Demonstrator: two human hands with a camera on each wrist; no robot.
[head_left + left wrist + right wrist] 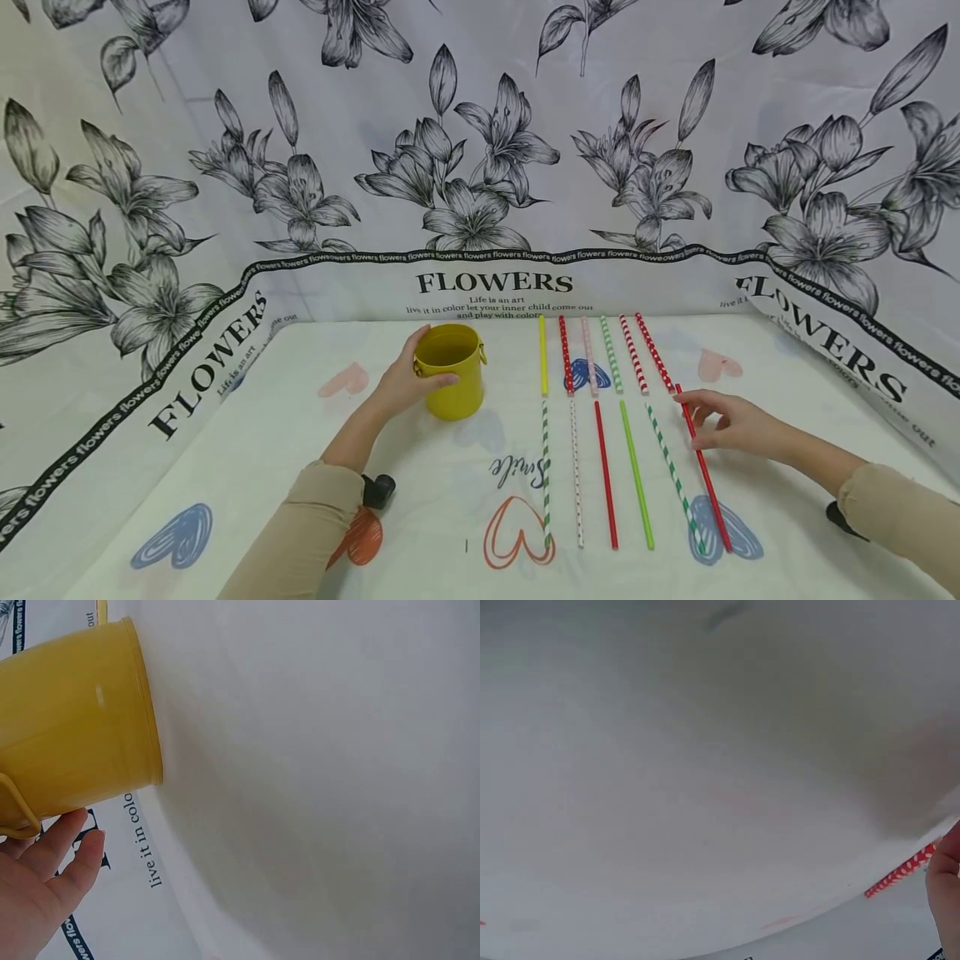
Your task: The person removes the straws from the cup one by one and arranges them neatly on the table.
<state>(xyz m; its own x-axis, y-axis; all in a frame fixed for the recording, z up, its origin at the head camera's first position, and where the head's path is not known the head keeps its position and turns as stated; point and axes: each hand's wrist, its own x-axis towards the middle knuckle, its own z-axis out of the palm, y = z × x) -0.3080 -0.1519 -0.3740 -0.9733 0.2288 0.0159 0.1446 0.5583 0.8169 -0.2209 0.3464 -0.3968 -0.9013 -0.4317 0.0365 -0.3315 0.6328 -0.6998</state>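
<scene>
On the left of the table stands a small yellow bucket (467,385), upright, with wire handles at its sides. My left hand (405,377) grips it by the rim, thumb over the near side and fingers round the far left. In the left wrist view fingertips meet the wall of the bucket (82,712). At the right end of the near row, my right hand (731,423) holds a plain red straw (708,479) close to its upper end, fingers and thumb bent about it. Only part of the right hand (946,892) shows in the right wrist view.
Several paper straws lie in two rows: a far row including a yellow straw (543,354) and a red dotted straw (654,352), and a near row including a lime green straw (636,473) and a green-striped straw (675,477). A flower-printed curtain (480,167) encloses the table.
</scene>
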